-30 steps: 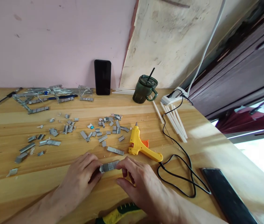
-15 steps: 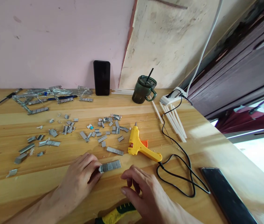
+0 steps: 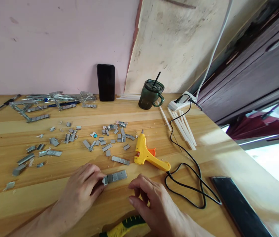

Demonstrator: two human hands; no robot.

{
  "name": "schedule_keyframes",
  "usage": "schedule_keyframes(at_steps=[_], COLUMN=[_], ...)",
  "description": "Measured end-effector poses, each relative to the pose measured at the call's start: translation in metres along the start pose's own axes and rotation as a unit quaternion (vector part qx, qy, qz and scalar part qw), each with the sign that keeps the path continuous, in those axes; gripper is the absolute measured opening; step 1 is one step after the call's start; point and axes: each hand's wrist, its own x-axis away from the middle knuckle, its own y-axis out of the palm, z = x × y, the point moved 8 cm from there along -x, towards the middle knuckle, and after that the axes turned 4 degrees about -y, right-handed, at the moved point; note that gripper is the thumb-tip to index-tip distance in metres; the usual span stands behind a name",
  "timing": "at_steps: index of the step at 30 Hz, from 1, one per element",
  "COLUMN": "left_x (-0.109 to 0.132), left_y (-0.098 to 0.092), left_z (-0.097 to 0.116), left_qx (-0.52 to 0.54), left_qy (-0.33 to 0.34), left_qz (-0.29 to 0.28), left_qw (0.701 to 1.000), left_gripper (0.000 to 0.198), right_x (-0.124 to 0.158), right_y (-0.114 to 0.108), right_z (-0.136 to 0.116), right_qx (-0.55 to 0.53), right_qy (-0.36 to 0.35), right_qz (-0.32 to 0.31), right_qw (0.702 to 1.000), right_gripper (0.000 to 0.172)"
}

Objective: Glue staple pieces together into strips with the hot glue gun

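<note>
My left hand [image 3: 81, 187] has its fingertips closed at the left end of a short row of grey metal blocks [image 3: 116, 176], which look like joined staples. The row lies low over the table, and its pinched end is partly hidden. To the right, my right hand [image 3: 155, 199] hovers with curved fingers and a gap between thumb and forefinger; nothing shows in it. Partly under this hand lies a tool with a yellow and dark green handle [image 3: 124, 227]. A separate grey strip [image 3: 120, 160] rests just beyond the row.
A yellow glue gun [image 3: 143, 151] lies right of centre, its black cord looping toward a power strip [image 3: 182, 101]. Loose grey pieces [image 3: 122, 135] scatter leftward. White glue sticks [image 3: 184, 130], a green mug [image 3: 151, 93], an upright phone [image 3: 106, 82] and a flat phone [image 3: 238, 204] stand around.
The view has shifted slightly, so things on the table appear a little further left. Both hands keep nearly the same pose, with the row still at my left fingertips.
</note>
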Motion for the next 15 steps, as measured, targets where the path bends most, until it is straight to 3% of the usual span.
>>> schedule_keyframes(at_steps=[15], left_x=[0.0046], left_y=[-0.0006], left_z=[-0.0073], left_qx=[-0.029], left_qy=[-0.019], left_qz=[-0.001], left_qw=[0.999], left_gripper=[0.016], right_x=[-0.0020], right_y=[-0.0062], right_z=[0.0004], right_qx=[-0.003], right_qy=[-0.007], right_qz=[0.014], right_qw=[1.000], right_gripper=[0.016])
